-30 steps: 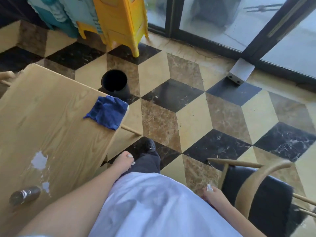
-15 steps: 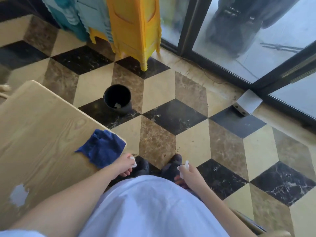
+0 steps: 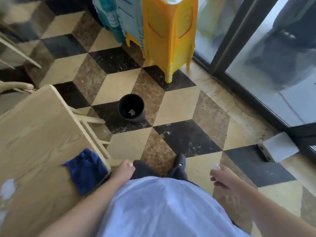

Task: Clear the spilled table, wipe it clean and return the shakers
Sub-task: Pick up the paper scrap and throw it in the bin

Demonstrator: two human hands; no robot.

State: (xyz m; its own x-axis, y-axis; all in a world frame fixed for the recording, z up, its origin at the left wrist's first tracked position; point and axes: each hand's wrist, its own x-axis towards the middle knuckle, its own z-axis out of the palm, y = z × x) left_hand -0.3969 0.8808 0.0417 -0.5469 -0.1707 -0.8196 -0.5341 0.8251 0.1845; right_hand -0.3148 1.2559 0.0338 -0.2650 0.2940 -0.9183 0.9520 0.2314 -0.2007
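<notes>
White scraps pinched in the fingers of the right hand (image 3: 222,177) and left hand (image 3: 124,169) have come nearer the black bin (image 3: 131,108) than a second ago, so dumping looks next, while spill (image 3: 7,189) and blue cloth (image 3: 86,170) remain at the desk (image 3: 39,127) near corner.

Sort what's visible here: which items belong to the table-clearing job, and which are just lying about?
Job:
wooden table
white spill
blue cloth
black bin
white scraps pinched in the left hand and right hand

Lying about:
yellow stools
teal stools
glass door
</notes>
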